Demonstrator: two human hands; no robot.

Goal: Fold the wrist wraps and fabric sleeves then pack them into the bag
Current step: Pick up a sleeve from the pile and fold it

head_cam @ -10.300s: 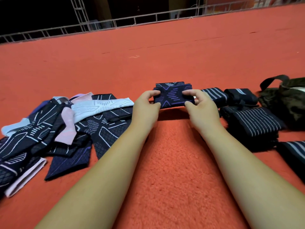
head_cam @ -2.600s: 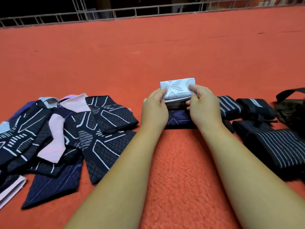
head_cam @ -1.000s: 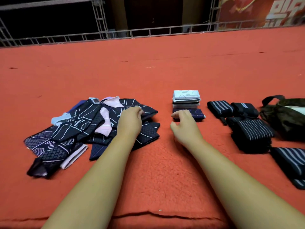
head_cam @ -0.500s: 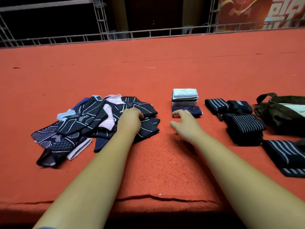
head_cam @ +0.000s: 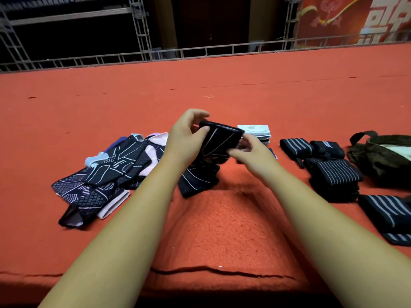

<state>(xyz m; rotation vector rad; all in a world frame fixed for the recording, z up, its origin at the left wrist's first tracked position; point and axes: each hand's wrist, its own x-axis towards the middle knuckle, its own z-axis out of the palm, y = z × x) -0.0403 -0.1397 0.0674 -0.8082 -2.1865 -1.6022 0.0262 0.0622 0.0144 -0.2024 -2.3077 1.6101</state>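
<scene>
Left hand [head_cam: 189, 138] and right hand [head_cam: 251, 152] each keep a pinching grip on a dark patterned fabric sleeve [head_cam: 220, 141], raised over the red carpet [head_cam: 222, 230] toward its near edge, between the unfolded sleeve pile [head_cam: 111, 172] and the striped wrist wraps [head_cam: 331, 174].

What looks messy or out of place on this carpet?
Nothing looks damaged. The unfolded sleeves lie in a tangled, overlapping heap on the left, unlike the neat folded stack. A loose thread lies on the carpet farther back.

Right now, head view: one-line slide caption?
Left hand and right hand grip a dark sleeve beside the unfolded pile; folded stack behind, striped wraps and bag to the right.
</scene>
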